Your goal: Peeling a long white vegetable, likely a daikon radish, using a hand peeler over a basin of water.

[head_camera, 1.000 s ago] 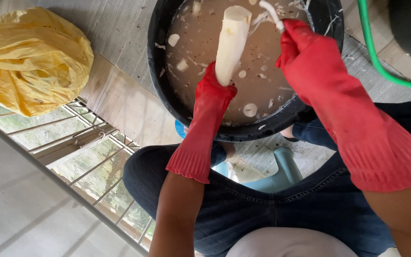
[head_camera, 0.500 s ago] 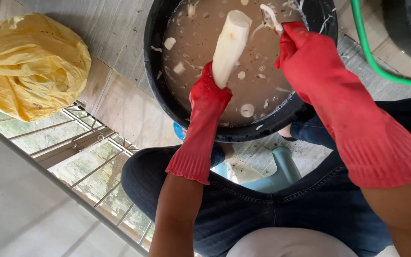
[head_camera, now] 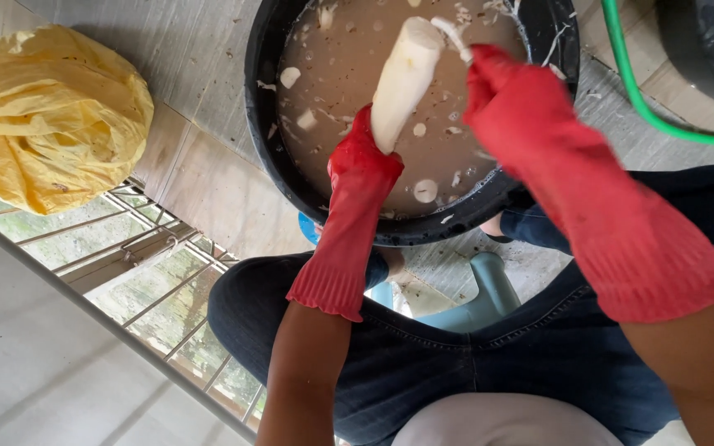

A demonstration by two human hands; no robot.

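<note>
The white peeled root (head_camera: 404, 81) stands tilted over the black tub (head_camera: 262, 124) of murky brown water, its lower end clenched in the left hand (head_camera: 363, 161). It looks almost wholly bare (the hidden far side may differ). The right hand (head_camera: 506, 91), also red-gloved, is closed at the top end, where a thin strip of peel (head_camera: 454, 35) curls off. Cut bits float below; a yellow bag (head_camera: 47, 116) lies well apart on the floor.

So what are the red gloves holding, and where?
The left hand grips the lower end of a long, pale peeled root. The right hand touches its top end, beside a thin peel strip.
</note>
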